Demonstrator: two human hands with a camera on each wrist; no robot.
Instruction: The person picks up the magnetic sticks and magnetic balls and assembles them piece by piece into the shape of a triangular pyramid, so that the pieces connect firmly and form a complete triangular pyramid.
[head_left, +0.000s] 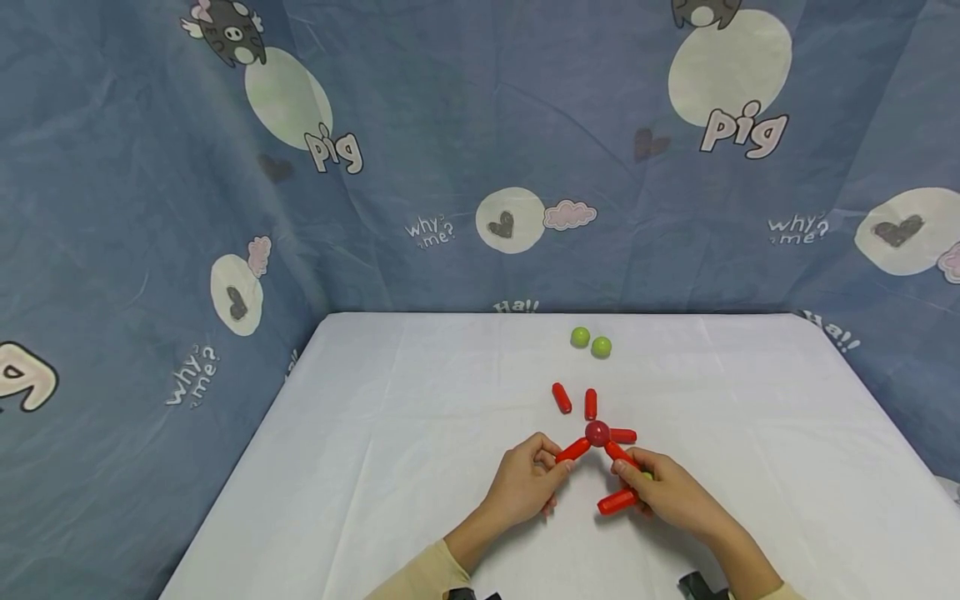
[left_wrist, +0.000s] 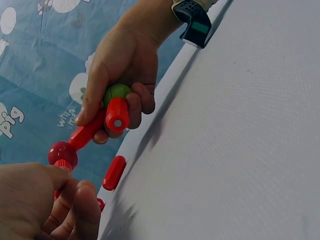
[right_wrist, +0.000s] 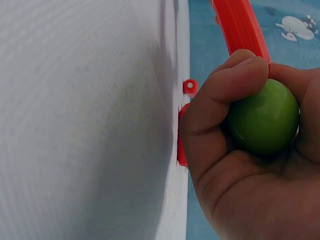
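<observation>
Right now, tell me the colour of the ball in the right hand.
Green ball; right wrist view shows it best.

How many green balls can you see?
3: two green balls lie side by side at the table's far side; a third green ball sits in the right hand.

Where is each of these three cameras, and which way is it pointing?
Head: worn on the head, looking forward and down at the white table; both hands and forearms show.
Left wrist: looks across at the right hand and left fingers.
Right wrist: close on its own fingers around a green ball.
All share that ball.
</observation>
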